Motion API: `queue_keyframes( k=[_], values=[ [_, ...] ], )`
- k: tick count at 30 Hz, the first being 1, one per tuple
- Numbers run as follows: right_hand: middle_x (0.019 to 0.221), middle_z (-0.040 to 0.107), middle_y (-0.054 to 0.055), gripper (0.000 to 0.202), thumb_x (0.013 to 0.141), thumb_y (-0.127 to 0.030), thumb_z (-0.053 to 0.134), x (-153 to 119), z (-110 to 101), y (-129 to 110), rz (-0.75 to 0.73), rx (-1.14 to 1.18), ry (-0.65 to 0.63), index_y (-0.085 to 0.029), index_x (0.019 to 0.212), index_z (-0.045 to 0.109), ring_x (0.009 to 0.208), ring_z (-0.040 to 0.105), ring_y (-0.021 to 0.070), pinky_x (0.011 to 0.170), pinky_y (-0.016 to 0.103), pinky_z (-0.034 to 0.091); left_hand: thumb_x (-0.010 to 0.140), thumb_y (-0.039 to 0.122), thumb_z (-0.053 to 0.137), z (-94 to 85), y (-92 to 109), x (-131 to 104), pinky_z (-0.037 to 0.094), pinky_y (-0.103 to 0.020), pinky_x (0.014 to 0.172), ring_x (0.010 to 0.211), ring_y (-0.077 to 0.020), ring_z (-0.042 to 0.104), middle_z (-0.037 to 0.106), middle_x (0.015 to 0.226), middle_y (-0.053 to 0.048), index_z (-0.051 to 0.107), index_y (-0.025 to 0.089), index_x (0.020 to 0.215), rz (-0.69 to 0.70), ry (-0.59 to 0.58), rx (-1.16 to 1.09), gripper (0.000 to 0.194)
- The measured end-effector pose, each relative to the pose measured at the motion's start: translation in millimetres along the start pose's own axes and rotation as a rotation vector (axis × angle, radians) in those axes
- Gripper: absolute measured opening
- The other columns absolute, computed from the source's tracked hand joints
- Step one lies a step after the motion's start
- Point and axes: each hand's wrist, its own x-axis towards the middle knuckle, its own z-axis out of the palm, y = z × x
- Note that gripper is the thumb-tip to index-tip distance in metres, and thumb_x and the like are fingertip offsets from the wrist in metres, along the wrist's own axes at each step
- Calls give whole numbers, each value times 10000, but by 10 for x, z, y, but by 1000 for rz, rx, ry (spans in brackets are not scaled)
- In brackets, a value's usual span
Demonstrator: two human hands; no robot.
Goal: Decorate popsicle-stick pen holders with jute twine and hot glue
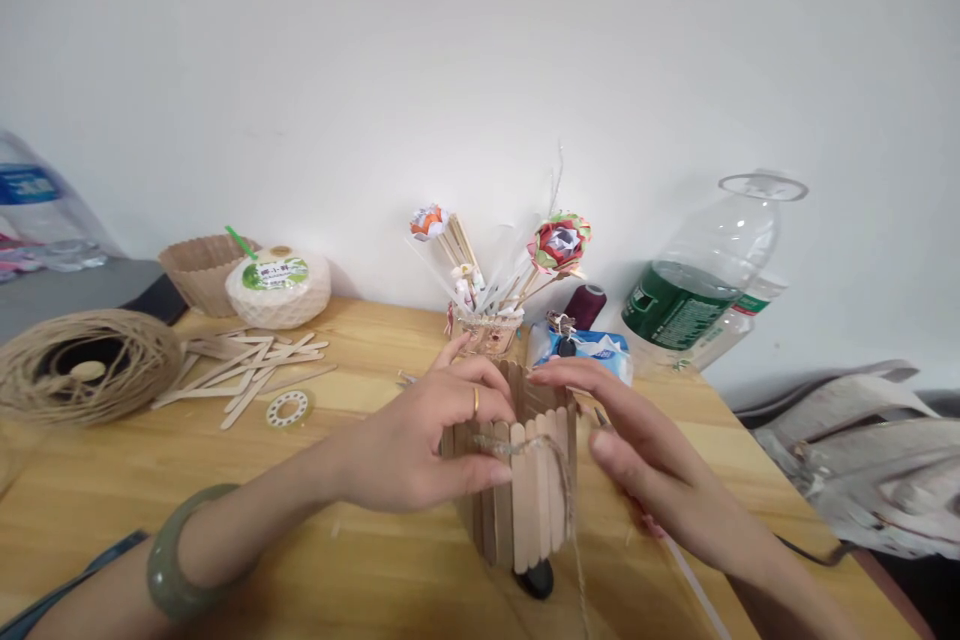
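A round holder made of popsicle sticks stands in front of me on the table. My left hand grips its left side, thumb outside on the front and fingers over the rim. Twine crosses the front of the sticks, curves down the right side and trails to the bottom of the view. At the holder's right, my right hand has thumb and fingers apart, its fingertips near the rim. Whether it touches the sticks or twine I cannot tell. Something black and rounded shows under the holder's front edge.
Left are a twine coil, loose popsicle sticks, a tape roll and a white coconut. Behind stand a pot of paper flowers, a tissue pack and a large bottle. A bag lies right.
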Motion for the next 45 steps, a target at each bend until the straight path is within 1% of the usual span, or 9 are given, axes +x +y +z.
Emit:
queue_keyframes(
  k=[5, 9, 12, 18, 29, 32, 37, 40, 45],
  values=[
    [895, 620, 26, 163, 874, -370, 553, 11, 3, 28, 137, 105, -62, -219, 833, 594, 896, 591, 176, 841, 329, 470, 766, 341, 680, -50, -77, 9, 312, -435, 1007, 1048, -230, 523, 596, 1051, -74, 604, 198, 1028, -17, 25, -116, 308],
    [850, 617, 16, 150, 850, -352, 588, -10, -19, 76, 202, 148, 34, -215, 798, 621, 855, 600, 166, 776, 298, 491, 730, 350, 723, -104, -197, 27, 328, -397, 1034, 1198, -246, 453, 559, 1243, -76, 599, 240, 1154, 17, 234, -295, 456],
    [893, 625, 27, 186, 840, -385, 591, -37, -53, 161, 221, 200, 54, -208, 798, 628, 857, 605, 168, 736, 279, 502, 793, 242, 645, -114, -256, 48, 455, -336, 870, 881, -195, 613, 688, 811, -39, 711, 186, 837, -106, 485, -351, 97],
    [911, 643, 44, 273, 815, -478, 586, -87, -113, 314, 249, 213, 99, -209, 777, 607, 903, 602, 205, 823, 342, 483, 841, 294, 575, -86, -291, 84, 475, -293, 727, 474, -112, 481, 409, 366, 89, 618, 165, 734, -256, 656, -515, 173],
    [1028, 629, 86, 284, 852, -508, 513, -183, -213, 339, 241, 105, 91, -232, 806, 558, 1081, 556, 256, 886, 425, 472, 882, 406, 466, -46, -266, 70, 446, -252, 592, 360, -79, 389, 313, 367, 97, 391, 194, 521, -356, 580, -457, 425],
    [985, 631, 87, 256, 866, -469, 512, -258, -274, 368, 228, 56, 80, -227, 791, 552, 1115, 538, 253, 898, 421, 467, 882, 368, 476, 87, -277, 20, 433, -220, 509, 412, -97, 482, 499, 426, 37, 513, 164, 521, -404, 356, -333, 416],
    [1112, 619, 105, 235, 890, -424, 487, -445, -361, 444, 220, -113, 116, -225, 784, 555, 1182, 500, 263, 896, 397, 473, 885, 286, 539, 659, -377, -138, 495, -261, 772, 824, -177, 662, 732, 895, -56, 679, 153, 898, 65, -169, 129, 193],
    [1028, 645, 87, 193, 899, -363, 483, -570, -375, 482, 158, -311, 148, -231, 776, 552, 1156, 519, 247, 891, 373, 477, 870, 263, 559, 981, -487, -237, 500, -308, 731, 847, -210, 644, 706, 982, -87, 621, 128, 1005, 350, -180, 538, 200],
    [900, 671, 55, 90, 880, -256, 522, -708, -300, 431, -19, -570, 158, -239, 828, 593, 929, 624, 197, 741, 276, 527, 881, 164, 510, 1049, -574, -333, 468, -285, 606, 703, -177, 614, 684, 810, -71, 601, 104, 939, 429, -220, 845, 124]
  ],
)
